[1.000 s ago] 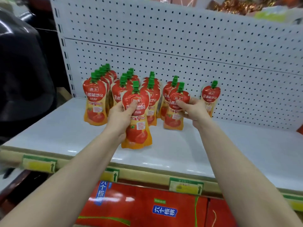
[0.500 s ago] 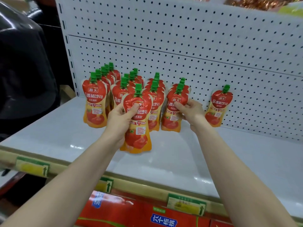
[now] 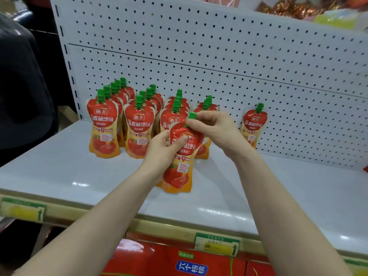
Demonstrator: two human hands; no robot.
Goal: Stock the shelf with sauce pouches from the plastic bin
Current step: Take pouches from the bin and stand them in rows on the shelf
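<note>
A red and orange sauce pouch (image 3: pixel 180 172) with a green cap stands tilted on the white shelf (image 3: pixel 59 172), in front of the rows. My left hand (image 3: pixel 161 150) grips its left side and my right hand (image 3: pixel 213 126) pinches its top at the cap. Several matching pouches stand in rows (image 3: pixel 119 124) at the back left of the shelf. One single pouch (image 3: pixel 252 126) leans against the pegboard to the right. The plastic bin is out of view.
A white pegboard back wall (image 3: pixel 219 62) rises behind the shelf. Price tags (image 3: pixel 218 244) line the shelf's front edge. Red boxes (image 3: pixel 179 263) sit on the level below. A dark bulky object (image 3: pixel 22 86) stands at the left.
My right hand left the fourth-row pouch and came onto the cap of the pouch held by my left hand. That pouch shifted right, in front of the third and fourth rows.
</note>
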